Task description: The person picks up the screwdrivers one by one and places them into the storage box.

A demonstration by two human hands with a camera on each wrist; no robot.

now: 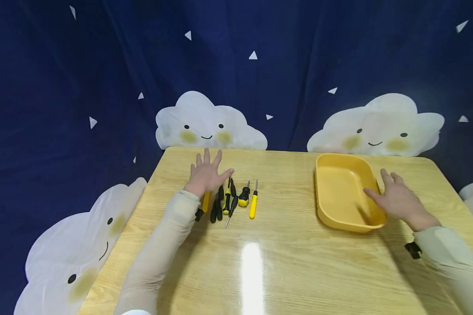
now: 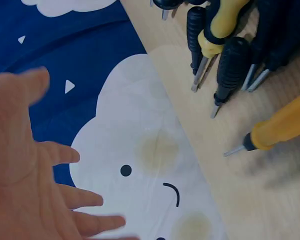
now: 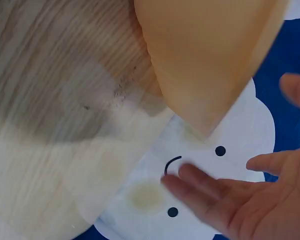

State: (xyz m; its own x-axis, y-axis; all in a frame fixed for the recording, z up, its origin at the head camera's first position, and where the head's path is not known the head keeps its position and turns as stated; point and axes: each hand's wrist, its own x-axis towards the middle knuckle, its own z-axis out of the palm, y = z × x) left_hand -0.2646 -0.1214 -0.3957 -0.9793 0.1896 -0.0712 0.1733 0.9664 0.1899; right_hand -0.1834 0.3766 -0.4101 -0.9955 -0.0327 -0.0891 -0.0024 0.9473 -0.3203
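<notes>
My left hand [image 1: 206, 176], fingers spread and holding nothing, hovers over the far-left side of several screwdrivers. Among them are a yellow-handled screwdriver [image 1: 254, 206], a stubby black-and-yellow one [image 1: 244, 196] and black-handled ones [image 1: 219, 211]. Another yellow-handled screwdriver [image 2: 285, 122], partly hidden by the wrist in the head view, shows in the left wrist view. At the right stands a yellow plastic bin [image 1: 352, 226]. Beside its right rim is my right hand [image 1: 402, 202], fingers extended and holding nothing; the thumb overlaps the rim in the head view.
The screwdrivers and bin are on a light wooden table [image 1: 287, 262], with a bright reflection near its front. Behind and left of it hangs a dark blue curtain [image 1: 283, 78] with white smiling clouds. A dark strap piece [image 1: 413, 250] hangs under the right sleeve.
</notes>
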